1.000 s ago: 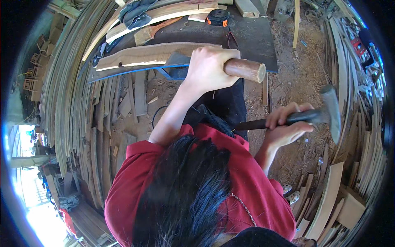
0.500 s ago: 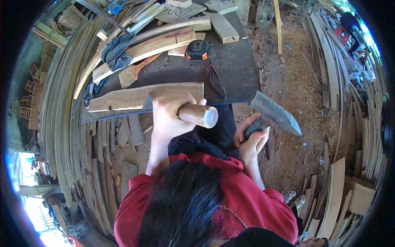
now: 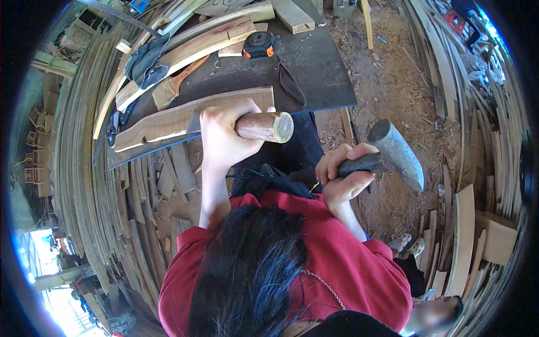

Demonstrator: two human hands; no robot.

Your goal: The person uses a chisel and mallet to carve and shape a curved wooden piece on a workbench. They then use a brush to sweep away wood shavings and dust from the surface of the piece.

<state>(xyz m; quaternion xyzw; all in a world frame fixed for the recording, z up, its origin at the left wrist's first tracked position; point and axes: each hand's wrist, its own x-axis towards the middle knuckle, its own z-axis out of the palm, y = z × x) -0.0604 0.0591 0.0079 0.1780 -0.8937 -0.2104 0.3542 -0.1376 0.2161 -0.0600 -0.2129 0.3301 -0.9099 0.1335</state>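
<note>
The board (image 3: 163,121) lies on the tabletop (image 3: 320,73). By its near edge, the left grip (image 3: 223,133) clasps a wooden-handled tool (image 3: 263,127); right of it, the right grip (image 3: 345,173) clasps a hammer (image 3: 397,150) — both tools seemingly readied, remaining work unclear.

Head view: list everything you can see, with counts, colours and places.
Tabletop: one, black with blue edge, upper middle
Hammer: one, grey head, in right grip
Round tool handle: one, brown, in left grip
Wavy board: one, brown, along tabletop's near edge
Tape measure: one, black and orange, on tabletop
Flat brush: one, brown handle, left of tape measure
Cloth bundle: one, blue-grey, upper left
Saw blade: one, grey, upper left
Plank stacks: uncountable, brown-grey, left and right sides
Small chairs: several, brown, far left
Stool: one, red, upper right
Shoes: two, pale, lower right
Shirt: one, red, lower middle
Grips: two, bare, middle
</note>
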